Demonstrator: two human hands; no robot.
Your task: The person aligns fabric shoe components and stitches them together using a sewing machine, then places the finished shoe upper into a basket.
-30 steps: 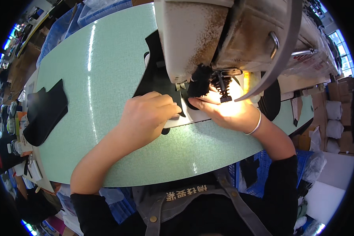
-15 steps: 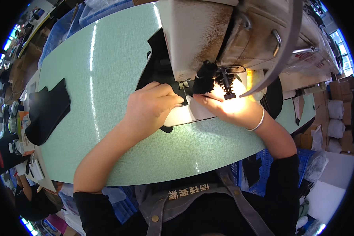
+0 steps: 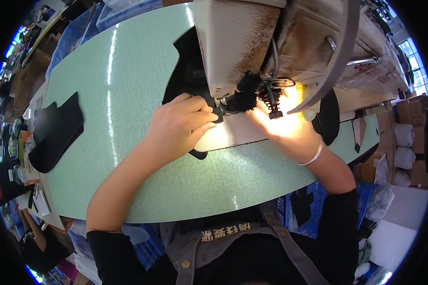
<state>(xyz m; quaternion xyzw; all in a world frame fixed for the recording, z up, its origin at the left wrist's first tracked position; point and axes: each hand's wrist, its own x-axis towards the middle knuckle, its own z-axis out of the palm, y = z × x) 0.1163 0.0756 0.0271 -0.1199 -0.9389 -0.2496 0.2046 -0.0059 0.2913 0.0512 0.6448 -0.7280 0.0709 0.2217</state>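
Note:
A worn white sewing machine [image 3: 238, 42] stands over the pale green table, its lamp lighting the stitching area. A black cut piece of sheet material [image 3: 188, 71] lies left of the machine head and runs under it. My left hand [image 3: 180, 124] is closed, thumb and fingers pinching a black edge of that piece beside the presser foot [image 3: 220, 101]. To the right of the foot, my right hand [image 3: 290, 130] reaches in over the white machine bed [image 3: 233, 135]. Glare and the tension spring [image 3: 272, 97] hide most of its fingers, so its grip does not show.
Another black cut piece [image 3: 57, 130] lies at the table's left. A rounded black piece [image 3: 329, 116] rests right of the machine. Blue crates [image 3: 364, 199] stand below the front edge, and a person [image 3: 40, 242] sits at the lower left.
My right hand has shifted right and a little back, its fingers now further behind the tension spring. My left hand stays pinched by the foot, its fingers slightly rearranged.

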